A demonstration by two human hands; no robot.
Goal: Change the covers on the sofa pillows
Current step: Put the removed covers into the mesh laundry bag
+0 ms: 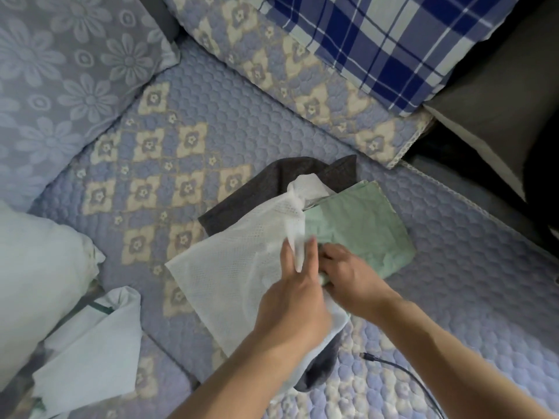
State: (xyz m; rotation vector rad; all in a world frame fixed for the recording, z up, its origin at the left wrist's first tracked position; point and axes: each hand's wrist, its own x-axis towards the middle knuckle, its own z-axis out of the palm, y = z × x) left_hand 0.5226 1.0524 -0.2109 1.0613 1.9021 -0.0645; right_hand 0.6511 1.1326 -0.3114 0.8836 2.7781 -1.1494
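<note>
A stack of folded covers lies on the quilted sofa seat (187, 95): a white mesh cover (230, 267) on top, a light green cover (363, 225) to its right, and a dark grey cover (260, 189) underneath. My left hand (295, 294) holds a raised fold of the white cover between its fingers. My right hand (348, 273) grips the near corner of the green cover, right beside the left hand. A bare white pillow (36, 273) lies at the left edge.
A blue-and-white plaid pillow (390, 40) leans against the back at the top right. A lavender flowered cushion (60, 71) fills the top left. A loose white cover (90, 352) lies at the lower left. A black cable (405, 379) runs across the seat near my right forearm.
</note>
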